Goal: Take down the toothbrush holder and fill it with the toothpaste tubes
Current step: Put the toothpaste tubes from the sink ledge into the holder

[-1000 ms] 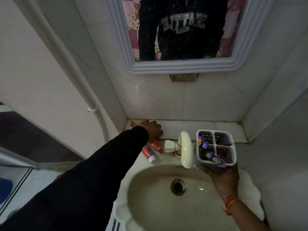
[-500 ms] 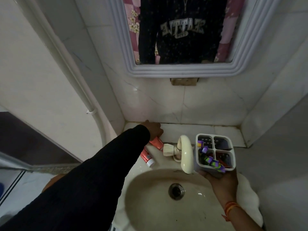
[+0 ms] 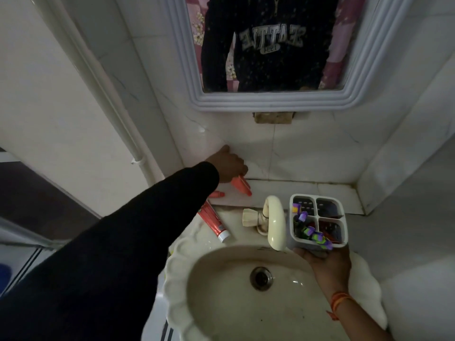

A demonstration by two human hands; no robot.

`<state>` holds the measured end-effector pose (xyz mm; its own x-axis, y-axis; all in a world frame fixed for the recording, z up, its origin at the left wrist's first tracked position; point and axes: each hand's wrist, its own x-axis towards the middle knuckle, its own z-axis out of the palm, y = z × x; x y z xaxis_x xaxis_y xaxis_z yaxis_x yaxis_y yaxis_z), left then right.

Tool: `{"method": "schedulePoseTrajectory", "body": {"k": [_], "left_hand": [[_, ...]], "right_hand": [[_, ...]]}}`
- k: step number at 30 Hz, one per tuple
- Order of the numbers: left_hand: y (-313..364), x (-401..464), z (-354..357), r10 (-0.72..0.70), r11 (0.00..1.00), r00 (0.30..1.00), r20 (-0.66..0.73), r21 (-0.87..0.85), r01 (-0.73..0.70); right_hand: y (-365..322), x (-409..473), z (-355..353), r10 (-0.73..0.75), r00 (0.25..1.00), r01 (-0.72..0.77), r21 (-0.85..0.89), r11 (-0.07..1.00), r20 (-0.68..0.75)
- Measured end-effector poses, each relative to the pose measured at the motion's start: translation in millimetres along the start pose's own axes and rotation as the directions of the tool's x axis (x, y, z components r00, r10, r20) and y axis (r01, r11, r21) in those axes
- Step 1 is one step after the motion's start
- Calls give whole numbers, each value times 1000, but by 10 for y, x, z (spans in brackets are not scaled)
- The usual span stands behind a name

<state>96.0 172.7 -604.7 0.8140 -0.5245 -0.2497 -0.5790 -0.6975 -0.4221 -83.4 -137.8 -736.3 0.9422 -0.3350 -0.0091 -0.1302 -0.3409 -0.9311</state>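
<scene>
My right hand [image 3: 325, 264] holds a white four-compartment toothbrush holder [image 3: 317, 221] from below, upright, just right of the tap. Purple and green items and something red stick out of its near compartments. My left hand [image 3: 229, 166] is closed on a red toothpaste tube [image 3: 242, 187], lifted off the ledge with its cap pointing down and right. A second red tube with a white cap [image 3: 214, 223] lies on the sink rim left of the tap. A small red piece [image 3: 218, 193] shows on the ledge beside my sleeve.
A cream tap [image 3: 274, 222] curves over the oval sink basin [image 3: 221, 313] with its drain [image 3: 261, 278]. A tiled ledge [image 3: 332, 193] runs behind the sink. A mirror frame [image 3: 270, 102] hangs above. A white pipe [image 3: 103, 94] runs down the left wall.
My left hand has closed on one red tube and raised it off the ledge, away from the second tube. The holder stays in my right hand.
</scene>
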Motion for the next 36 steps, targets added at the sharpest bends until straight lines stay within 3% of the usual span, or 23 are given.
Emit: {"method": "schedulePoseTrajectory", "body": {"k": [4,8,10,16,20,27,33,36], "left_hand": [[-11,-69,-553,-78,988,997,8,-136,78],[135,-168,-1245,-117,976,990,-76,-194,101],[248,-195,-1563,-120,970,980,-158,-228,82],[723,-145,-2374,-82,890,961,-264,-454,-48],[1211,99,-2379,-33,862,972,-234,-499,-91],[1675,413,-1933,-18,864,992,-123,-502,-47],[1648,499,-1806,-20,748,998,-65,-663,-28],[1409,388,-1787,-65,631,998,-20,-776,26]], "right_hand": [[-24,-22,-8,16,999,-18,50,999,33],[-56,-27,1,44,996,-57,182,982,78],[-61,-22,16,41,994,-64,239,969,102],[29,-6,-10,51,998,-56,141,988,43],[-45,-37,-62,30,999,-33,160,987,20],[-76,-27,-86,1,999,-10,199,980,46],[22,10,-73,-12,999,6,142,990,47],[78,47,-67,44,994,-59,151,987,99]]}}
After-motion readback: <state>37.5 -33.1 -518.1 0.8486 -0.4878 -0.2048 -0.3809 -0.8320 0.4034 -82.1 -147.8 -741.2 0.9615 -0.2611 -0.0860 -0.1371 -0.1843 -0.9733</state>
